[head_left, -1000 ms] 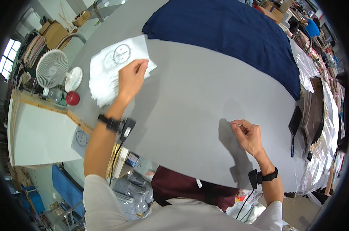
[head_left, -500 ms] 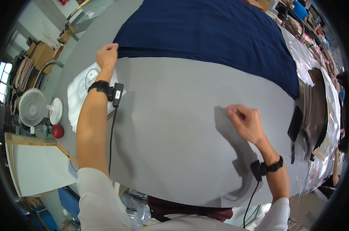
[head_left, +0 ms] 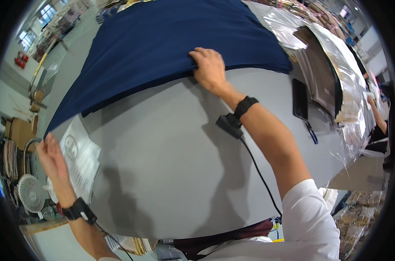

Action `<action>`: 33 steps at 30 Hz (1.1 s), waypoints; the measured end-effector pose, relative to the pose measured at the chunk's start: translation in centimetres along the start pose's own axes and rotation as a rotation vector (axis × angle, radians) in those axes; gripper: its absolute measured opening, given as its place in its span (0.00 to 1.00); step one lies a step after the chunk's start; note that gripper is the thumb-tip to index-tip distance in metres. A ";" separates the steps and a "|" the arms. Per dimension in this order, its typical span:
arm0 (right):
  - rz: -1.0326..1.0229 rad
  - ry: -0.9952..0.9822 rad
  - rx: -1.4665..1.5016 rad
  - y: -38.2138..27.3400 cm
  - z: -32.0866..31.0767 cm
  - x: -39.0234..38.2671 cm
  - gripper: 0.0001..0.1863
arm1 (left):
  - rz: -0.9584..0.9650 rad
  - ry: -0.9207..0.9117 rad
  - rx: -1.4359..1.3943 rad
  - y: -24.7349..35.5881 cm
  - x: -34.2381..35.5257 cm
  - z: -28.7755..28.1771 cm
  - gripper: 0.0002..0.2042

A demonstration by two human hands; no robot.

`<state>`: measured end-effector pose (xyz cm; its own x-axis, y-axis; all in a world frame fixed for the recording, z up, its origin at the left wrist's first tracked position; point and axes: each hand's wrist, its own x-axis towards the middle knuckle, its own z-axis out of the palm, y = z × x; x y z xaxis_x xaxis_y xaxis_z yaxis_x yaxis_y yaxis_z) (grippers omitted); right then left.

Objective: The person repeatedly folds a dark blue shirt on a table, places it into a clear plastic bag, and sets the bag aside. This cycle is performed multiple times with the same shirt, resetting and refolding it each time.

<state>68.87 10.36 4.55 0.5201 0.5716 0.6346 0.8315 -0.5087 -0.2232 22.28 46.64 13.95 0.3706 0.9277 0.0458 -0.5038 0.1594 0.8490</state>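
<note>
A large sheet of navy blue fabric (head_left: 171, 39) lies in layers over the far part of the grey table (head_left: 162, 165). At its near left corner my left hand (head_left: 54, 161) is closed on the fabric, which is drawn out taut to a point past the plastic packet. My right hand (head_left: 210, 71) rests on top of the fabric at its near edge, right of the middle, fingers spread and pressing down. That thumb is partly hidden. Both wrists wear black bands with cabled modules.
On the left lie a clear plastic packet (head_left: 80, 152) and a white fan (head_left: 31, 191). To the right are a black phone (head_left: 300, 98), a blue pen (head_left: 311, 132) and a stack of plastic-wrapped folded goods (head_left: 321, 74).
My left hand has pulled the fabric's corner leftward and nearer to me. My right hand has moved forward from above the table onto the fabric's edge. The view has turned right.
</note>
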 end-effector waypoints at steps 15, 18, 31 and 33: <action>0.078 0.144 0.115 16.3 -27.8 -9.9 0.22 | 0.783 0.219 1.597 -8.8 -3.9 -2.6 0.14; 0.126 0.053 0.175 12.4 -31.9 -10.2 0.22 | 0.677 -0.434 1.216 -14.9 -13.7 10.3 0.14; 0.100 0.341 0.329 8.5 -40.0 -16.7 0.11 | 0.533 -0.651 1.114 -17.6 -22.2 30.2 0.25; 0.218 0.078 0.440 5.6 -35.3 -19.8 0.17 | 0.463 -0.660 0.843 -13.8 -22.0 30.9 0.25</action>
<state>56.37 -26.53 16.86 0.6887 0.4239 0.5882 0.7174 -0.2814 -0.6373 45.15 13.59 17.49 0.7462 0.4431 0.4969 -0.1106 -0.6534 0.7489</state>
